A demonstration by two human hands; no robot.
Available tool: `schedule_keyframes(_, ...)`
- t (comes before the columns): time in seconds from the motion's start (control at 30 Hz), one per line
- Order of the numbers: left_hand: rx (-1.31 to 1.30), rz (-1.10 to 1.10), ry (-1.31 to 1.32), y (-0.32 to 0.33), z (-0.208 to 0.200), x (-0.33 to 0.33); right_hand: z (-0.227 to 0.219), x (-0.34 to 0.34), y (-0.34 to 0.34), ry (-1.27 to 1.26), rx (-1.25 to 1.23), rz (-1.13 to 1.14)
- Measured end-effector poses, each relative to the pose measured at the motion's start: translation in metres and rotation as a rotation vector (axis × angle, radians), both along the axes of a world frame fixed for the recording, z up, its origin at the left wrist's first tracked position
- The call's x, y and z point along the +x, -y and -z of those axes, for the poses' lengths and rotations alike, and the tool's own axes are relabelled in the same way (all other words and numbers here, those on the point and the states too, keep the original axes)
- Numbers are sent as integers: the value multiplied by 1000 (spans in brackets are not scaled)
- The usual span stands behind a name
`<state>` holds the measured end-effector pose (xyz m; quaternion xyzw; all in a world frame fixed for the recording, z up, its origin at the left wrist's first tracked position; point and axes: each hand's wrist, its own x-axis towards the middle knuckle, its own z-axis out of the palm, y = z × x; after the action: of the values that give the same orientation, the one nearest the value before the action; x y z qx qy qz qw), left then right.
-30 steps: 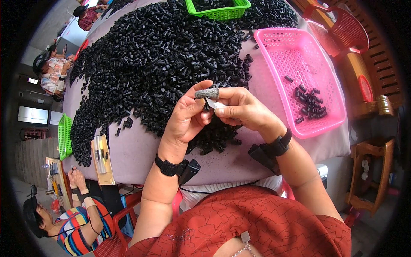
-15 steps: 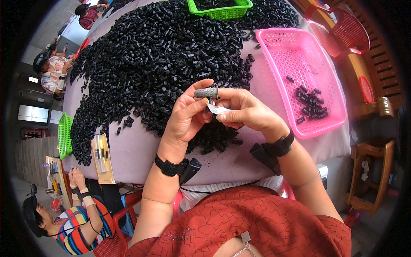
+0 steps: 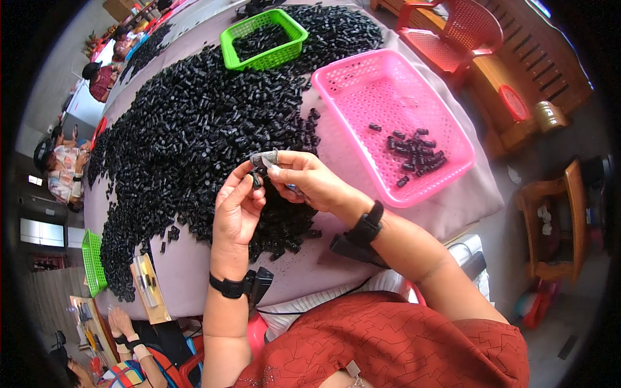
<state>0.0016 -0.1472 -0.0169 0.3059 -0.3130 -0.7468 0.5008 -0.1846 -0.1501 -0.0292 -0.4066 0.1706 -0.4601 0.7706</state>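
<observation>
My left hand (image 3: pixel 238 210) is closed, pinching a small black plastic part (image 3: pixel 257 182) between thumb and fingertips. Close beside it, my right hand (image 3: pixel 303 181) is closed round a small knife, most of which its fingers hide. The knife's pale, pointed blade (image 3: pixel 268 163) shows by the thumb, next to the part. A grey, rough-looking finger cover (image 3: pixel 264 157) sits over the tip of my right index finger. Both hands are above the near edge of a big heap of like black parts (image 3: pixel 207 123) on the cloth-covered table (image 3: pixel 336 278).
Right of the heap stands a pink basket (image 3: pixel 394 194) holding several black parts. A green basket (image 3: pixel 264 61) rests on the heap's far side, another green basket (image 3: pixel 94 262) at the left edge. A tray of tools (image 3: pixel 150 290) lies near a co-worker's hands (image 3: pixel 121 323) at left.
The view has swung, so the table and pink basket appear further left. The black part now shows clearly in my left fingers, and the blade has tilted upright beside the finger cover.
</observation>
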Motion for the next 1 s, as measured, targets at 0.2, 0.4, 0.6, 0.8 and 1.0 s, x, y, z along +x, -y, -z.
schedule_keyframes(0.2, -109, -82, 31, 15, -43, -37, -13, -6, 1, 148, 164, 176)
schedule_keyframes(0.4, -330, -4, 230, 14, -72, -125, 15, 20, 13, 284, 164, 538)
schedule_keyframes(0.6, -380, 165, 464, -5, -54, -131, 58, -17, 21, 243, 66, 314)
schedule_keyframes(0.8, -343, -336, 694, -28, -42, 3, 8, -2, 16, -65, 145, 318)
schedule_keyframes(1.0, -418, -552, 1097, -4, -3, 82, 5, -1, 11, -78, 109, 328)
